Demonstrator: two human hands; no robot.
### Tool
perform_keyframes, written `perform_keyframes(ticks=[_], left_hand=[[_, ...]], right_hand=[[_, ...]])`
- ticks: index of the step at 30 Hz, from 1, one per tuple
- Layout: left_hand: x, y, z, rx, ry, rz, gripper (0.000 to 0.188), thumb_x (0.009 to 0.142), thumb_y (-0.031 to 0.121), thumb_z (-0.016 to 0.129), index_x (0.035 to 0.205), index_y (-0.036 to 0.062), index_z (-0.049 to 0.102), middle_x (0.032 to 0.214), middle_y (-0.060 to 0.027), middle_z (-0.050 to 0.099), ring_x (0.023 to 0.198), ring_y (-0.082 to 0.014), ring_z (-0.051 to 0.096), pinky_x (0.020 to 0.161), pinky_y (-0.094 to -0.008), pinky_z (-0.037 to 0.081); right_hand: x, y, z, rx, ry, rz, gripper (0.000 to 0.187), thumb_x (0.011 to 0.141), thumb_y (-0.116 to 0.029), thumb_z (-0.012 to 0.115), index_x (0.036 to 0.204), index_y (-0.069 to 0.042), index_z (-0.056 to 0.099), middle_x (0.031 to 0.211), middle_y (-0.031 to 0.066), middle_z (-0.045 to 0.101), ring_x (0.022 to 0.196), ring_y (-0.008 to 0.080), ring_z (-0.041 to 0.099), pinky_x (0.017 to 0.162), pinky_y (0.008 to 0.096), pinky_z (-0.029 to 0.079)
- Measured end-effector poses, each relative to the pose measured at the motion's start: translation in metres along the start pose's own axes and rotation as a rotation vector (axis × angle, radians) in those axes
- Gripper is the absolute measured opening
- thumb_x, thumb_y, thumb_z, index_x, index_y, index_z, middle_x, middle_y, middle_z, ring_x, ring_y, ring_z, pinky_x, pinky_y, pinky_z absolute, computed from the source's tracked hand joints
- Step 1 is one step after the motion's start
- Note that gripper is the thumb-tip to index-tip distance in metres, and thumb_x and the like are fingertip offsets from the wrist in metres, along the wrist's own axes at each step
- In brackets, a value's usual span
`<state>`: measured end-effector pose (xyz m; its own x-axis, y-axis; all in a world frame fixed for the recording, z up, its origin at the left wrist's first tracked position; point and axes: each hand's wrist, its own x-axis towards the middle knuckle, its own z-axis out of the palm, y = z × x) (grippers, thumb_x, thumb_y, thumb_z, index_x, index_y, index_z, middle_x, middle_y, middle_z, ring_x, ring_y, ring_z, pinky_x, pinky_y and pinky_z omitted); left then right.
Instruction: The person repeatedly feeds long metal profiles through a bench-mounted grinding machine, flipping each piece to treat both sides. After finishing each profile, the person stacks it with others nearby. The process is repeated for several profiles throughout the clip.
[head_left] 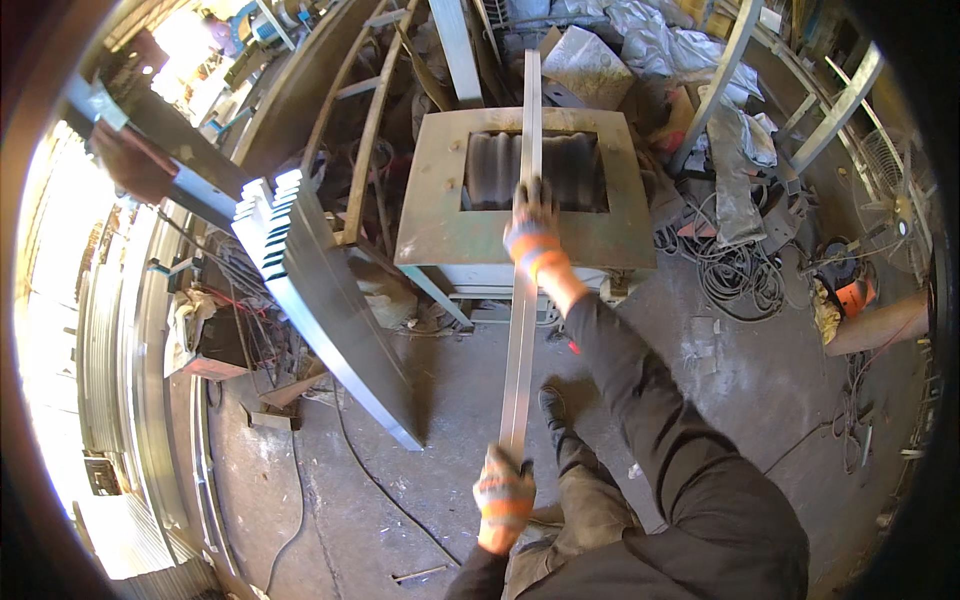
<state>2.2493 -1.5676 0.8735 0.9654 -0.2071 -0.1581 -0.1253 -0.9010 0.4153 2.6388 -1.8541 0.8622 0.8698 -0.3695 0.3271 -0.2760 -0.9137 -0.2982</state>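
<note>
A long, straight silver metal bar [518, 350] runs away from me, its far end above a green machine [430, 228]. Dark ribbed rollers [490, 172] show in the rectangular opening of the machine's top, under the bar. My left hand [503, 500], in an orange and grey work glove, is closed round the bar's near end. Farther along, near the machine's front edge, my right hand [534, 235] in a matching glove grips the bar from above. Its fingertips point toward the rollers.
Left of the machine leans a stack of silver metal bars [340, 310]. Black cables [375, 480] cross the concrete floor. A coiled hose [735, 280], a fan [885, 165] and scrap lie at the right. Crumpled silver sheeting [660, 45] is heaped behind.
</note>
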Motion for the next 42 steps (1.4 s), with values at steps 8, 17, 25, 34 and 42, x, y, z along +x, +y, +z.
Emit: perform_keyframes(ticks=[8, 17, 25, 34, 42], left_hand=[[0.296, 0.11, 0.022, -0.094, 0.093, 0.027, 0.067, 0.093, 0.028, 0.089, 0.144, 0.0037, 0.053, 0.116, -0.0204, 0.077, 0.1, -0.0434, 0.08, 0.084, -0.0527, 0.065], [0.235, 0.091, 0.015, -0.126, 0.08, 0.021, 0.068, 0.093, 0.028, 0.09, 0.146, 0.0044, 0.054, 0.114, -0.0181, 0.076, 0.096, -0.0419, 0.08, 0.079, -0.0509, 0.065], [-0.016, 0.0, 0.01, -0.116, 0.008, -0.076, 0.07, 0.093, 0.029, 0.089, 0.148, 0.0013, 0.055, 0.116, -0.0205, 0.078, 0.098, -0.042, 0.081, 0.079, -0.0506, 0.066], [-0.316, -0.13, 0.004, -0.046, -0.079, -0.112, 0.073, 0.095, 0.033, 0.086, 0.151, -0.0002, 0.054, 0.116, -0.0235, 0.079, 0.095, -0.0435, 0.081, 0.078, -0.0524, 0.066], [-0.364, -0.214, -0.061, -0.48, -0.302, -0.106, 0.103, 0.085, 0.056, 0.1, 0.156, -0.0047, 0.057, 0.15, -0.0291, 0.068, 0.141, -0.0425, 0.067, 0.12, -0.0518, 0.054]], right_hand=[[0.296, 0.107, 0.08, 0.05, -0.01, 0.093, 0.074, 0.1, -0.023, 0.06, 0.172, -0.006, 0.051, 0.188, 0.0287, 0.029, 0.172, 0.0478, 0.033, 0.141, 0.0541, 0.031], [0.229, 0.1, 0.079, -0.009, 0.002, 0.019, 0.075, 0.102, -0.023, 0.065, 0.171, 0.001, 0.05, 0.184, 0.0309, 0.034, 0.165, 0.0555, 0.041, 0.137, 0.0545, 0.039], [-0.028, 0.014, 0.01, 0.126, 0.012, -0.028, 0.074, 0.101, -0.017, 0.062, 0.171, 0.005, 0.048, 0.183, 0.0348, 0.031, 0.167, 0.0574, 0.035, 0.14, 0.0558, 0.033], [-0.324, -0.083, -0.091, 0.115, -0.096, 0.019, 0.079, 0.101, -0.015, 0.066, 0.173, 0.004, 0.042, 0.187, 0.03, 0.025, 0.167, 0.052, 0.037, 0.139, 0.0514, 0.037], [-0.413, -0.07, -0.094, 0.819, 0.142, -0.033, 0.088, 0.095, -0.001, 0.074, 0.177, -0.001, 0.042, 0.189, 0.03, 0.028, 0.176, 0.0432, 0.028, 0.143, 0.0465, 0.026]])
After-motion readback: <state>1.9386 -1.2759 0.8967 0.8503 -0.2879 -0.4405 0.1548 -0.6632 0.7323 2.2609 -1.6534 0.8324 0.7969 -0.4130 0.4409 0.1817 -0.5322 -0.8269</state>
